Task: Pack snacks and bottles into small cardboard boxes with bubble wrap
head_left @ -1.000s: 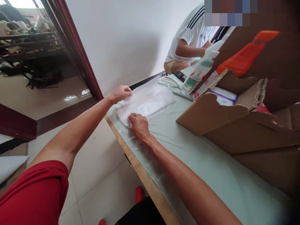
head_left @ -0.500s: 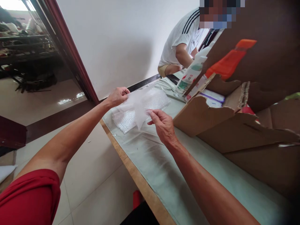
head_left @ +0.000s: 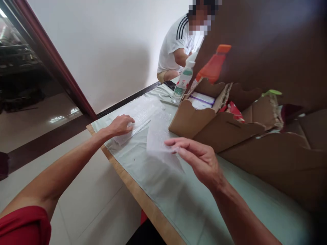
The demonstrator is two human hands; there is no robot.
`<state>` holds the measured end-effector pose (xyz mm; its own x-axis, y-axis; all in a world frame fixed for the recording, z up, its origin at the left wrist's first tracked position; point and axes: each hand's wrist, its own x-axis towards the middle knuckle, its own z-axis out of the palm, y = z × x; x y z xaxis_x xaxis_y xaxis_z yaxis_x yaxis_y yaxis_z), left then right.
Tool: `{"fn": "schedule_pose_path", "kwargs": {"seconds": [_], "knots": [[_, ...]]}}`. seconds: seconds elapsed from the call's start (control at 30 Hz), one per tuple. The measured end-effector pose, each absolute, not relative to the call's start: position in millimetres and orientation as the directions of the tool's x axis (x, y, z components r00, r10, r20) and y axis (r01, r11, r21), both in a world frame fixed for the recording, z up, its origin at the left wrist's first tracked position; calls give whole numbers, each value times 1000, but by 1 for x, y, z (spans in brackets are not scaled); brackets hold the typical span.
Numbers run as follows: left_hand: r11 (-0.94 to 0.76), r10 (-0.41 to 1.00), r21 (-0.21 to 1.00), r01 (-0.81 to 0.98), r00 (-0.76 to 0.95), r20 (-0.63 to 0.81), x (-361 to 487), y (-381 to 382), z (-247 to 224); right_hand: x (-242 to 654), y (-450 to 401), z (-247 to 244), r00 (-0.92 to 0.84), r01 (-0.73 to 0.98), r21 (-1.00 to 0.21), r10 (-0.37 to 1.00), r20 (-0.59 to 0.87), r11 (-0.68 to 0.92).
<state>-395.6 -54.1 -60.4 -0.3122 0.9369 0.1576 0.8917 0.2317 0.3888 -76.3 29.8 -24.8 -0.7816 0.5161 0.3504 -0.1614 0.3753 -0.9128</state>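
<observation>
My right hand [head_left: 200, 160] pinches the edge of a thin, see-through bubble wrap sheet [head_left: 159, 134] between thumb and fingers. That sheet hangs over the cloth-covered table, and its lower part is smeared by motion. To the left, more bubble wrap [head_left: 145, 109] lies flat in a pile at the table's far end. My left hand [head_left: 121, 126] rests at the near edge of this pile, its fingers loosely bent and apart, with nothing visible gripped in them.
A cardboard organizer [head_left: 194, 119] stands along the table's right side, with packets inside. Beside it are a clear plastic bottle [head_left: 182, 83] and an orange-capped bottle [head_left: 212, 66]. A person in a white shirt [head_left: 175, 44] sits beyond the table. The wooden table edge [head_left: 143, 195] runs along the left.
My right hand has drawn one bubble wrap sheet away from the pile, toward me and rightward. My left hand has let go of the sheet and sits lower, by the pile. The view has shifted right.
</observation>
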Motion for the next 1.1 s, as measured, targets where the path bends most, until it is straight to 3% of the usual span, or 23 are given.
{"fn": "schedule_pose_path", "kwargs": {"seconds": [0.13,0.2,0.27,0.37,0.47,0.67,0.83,0.97,1.1], "knots": [[252,908,477,842,-376,184,-352,-77,-57,-18,19,-19,-855,-57,-830,401,327,555],[265,922,651,712,-384,45,-317,-97,-60,6,10,-21,-861,-62,-825,389,329,561],[342,910,890,302,-341,-234,-281,-115,-65,22,-2,-25,-861,-94,-842,381,337,532],[405,861,899,-168,-260,-437,-234,-131,-74,36,-29,-32,-856,-140,-880,391,338,453],[427,828,850,-308,-244,-505,-200,-144,-80,49,-62,-35,-824,-169,-909,452,343,381],[502,791,837,-218,-275,-546,-166,-151,-92,105,-101,-41,-723,-252,-882,528,445,399],[499,862,867,-7,-101,-497,-121,-115,-80,165,-132,-40,-677,-134,-934,658,330,331],[365,928,879,307,-47,-369,-96,-80,-77,197,-153,-46,-694,-30,-952,679,238,304],[97,990,820,565,27,-136,-77,-61,-85,216,-166,-66,-657,71,-945,728,196,319]]}}
